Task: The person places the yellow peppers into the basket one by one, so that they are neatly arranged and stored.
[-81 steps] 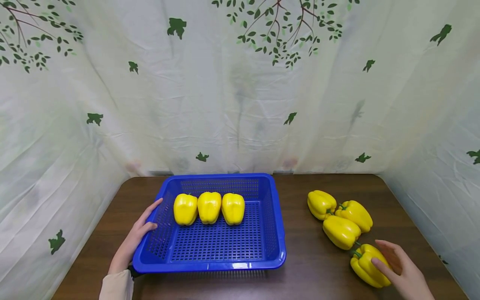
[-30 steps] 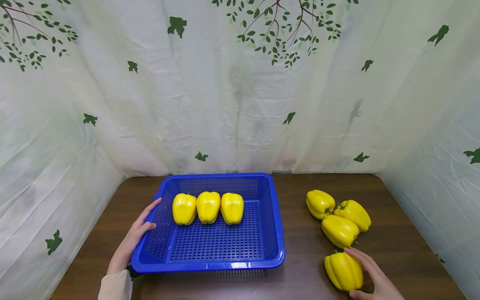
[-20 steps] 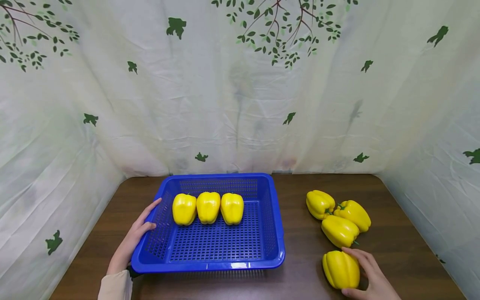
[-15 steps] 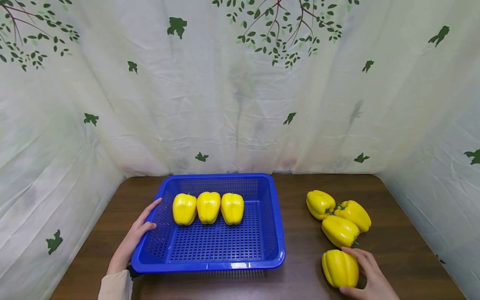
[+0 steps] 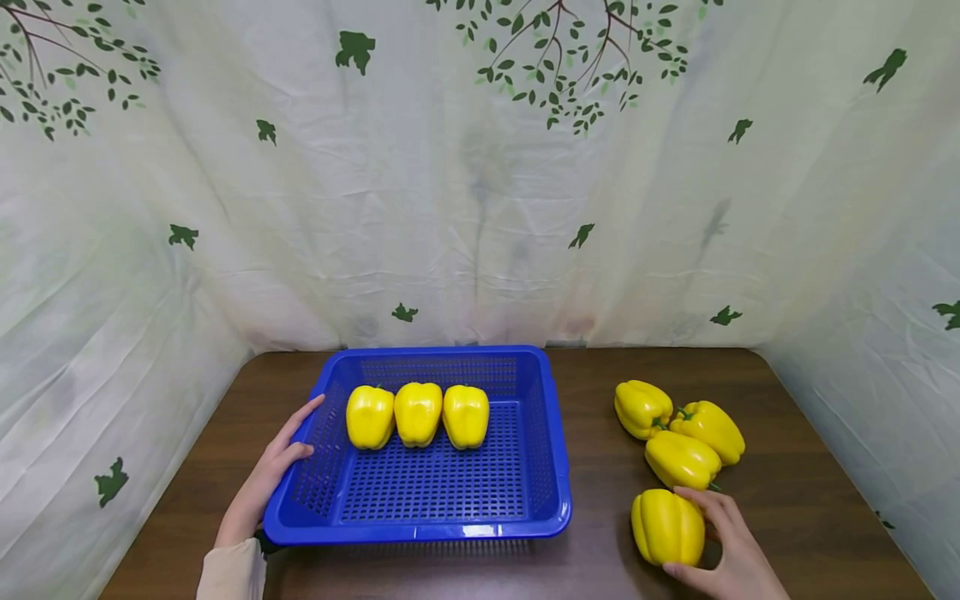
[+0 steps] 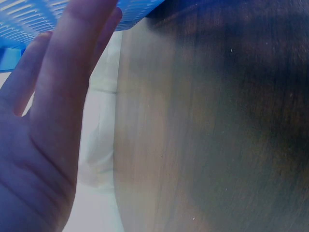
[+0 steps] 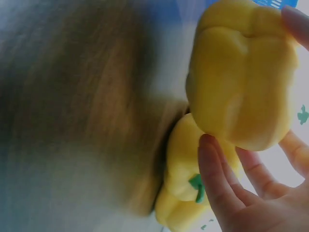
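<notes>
My right hand (image 5: 731, 550) pinches a yellow bell pepper (image 5: 667, 527) between thumb and fingers at the table's front right. In the right wrist view this bell pepper (image 7: 244, 77) fills the upper right, its lobed end showing and its stem hidden. Whether it touches the table is unclear. On the left, my left hand (image 5: 266, 479) rests with fairly straight fingers against the side of a blue perforated basket (image 5: 416, 532), thumb at the rim. In the left wrist view the fingers (image 6: 72, 58) reach up to the basket's wall. Three yellow bell peppers (image 5: 417, 415) stand in a row in the basket.
Behind the right hand, three more bell peppers (image 5: 682, 458) lie clustered on the brown wooden table (image 5: 592, 467). A pale leaf-patterned curtain (image 5: 480, 208) hangs around the back and sides of the table.
The right hand first reached the front pepper at the far right, then shifted it left, away from the cluster, turning it so its stem is hidden. Left hand and basket stay put.
</notes>
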A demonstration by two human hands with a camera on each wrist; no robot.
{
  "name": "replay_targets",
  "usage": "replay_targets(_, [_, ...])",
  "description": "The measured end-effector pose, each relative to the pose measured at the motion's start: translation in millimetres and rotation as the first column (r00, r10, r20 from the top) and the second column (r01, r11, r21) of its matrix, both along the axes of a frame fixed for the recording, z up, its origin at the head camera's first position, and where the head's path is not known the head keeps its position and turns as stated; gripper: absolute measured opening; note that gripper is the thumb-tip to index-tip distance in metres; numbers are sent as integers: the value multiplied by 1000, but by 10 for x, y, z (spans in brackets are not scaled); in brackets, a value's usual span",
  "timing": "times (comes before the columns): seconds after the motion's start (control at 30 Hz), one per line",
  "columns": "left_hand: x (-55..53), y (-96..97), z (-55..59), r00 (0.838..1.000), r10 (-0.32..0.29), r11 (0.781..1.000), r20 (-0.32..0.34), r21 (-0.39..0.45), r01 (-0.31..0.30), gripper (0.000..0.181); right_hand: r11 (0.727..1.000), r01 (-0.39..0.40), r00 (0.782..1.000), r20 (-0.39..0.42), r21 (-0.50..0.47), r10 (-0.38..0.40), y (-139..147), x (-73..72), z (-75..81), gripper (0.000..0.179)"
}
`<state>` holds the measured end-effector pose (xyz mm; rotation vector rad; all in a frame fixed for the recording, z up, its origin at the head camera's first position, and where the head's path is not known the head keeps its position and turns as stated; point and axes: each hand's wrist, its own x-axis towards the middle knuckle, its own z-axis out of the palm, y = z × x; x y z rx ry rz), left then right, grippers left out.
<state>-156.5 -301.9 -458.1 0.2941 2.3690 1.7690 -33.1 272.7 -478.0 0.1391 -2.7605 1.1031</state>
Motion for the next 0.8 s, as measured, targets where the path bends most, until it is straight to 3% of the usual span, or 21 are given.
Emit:
replay_targets(0.2, [-2, 1, 7, 1000, 2, 1000, 4, 0, -2, 62, 1000, -16, 991, -136, -1, 16, -53, -46, 67, 80])
replay_targets(0.5, [5, 15, 12, 1000, -18, 999, 22, 50, 16, 61, 998, -50, 981, -191, -43, 41, -114, -144, 229, 83])
replay_targets(0.8, [15, 11, 12, 1000, -25, 998, 16, 55, 24, 61, 999, -34, 971, -236, -43, 23, -200, -278, 413, 83])
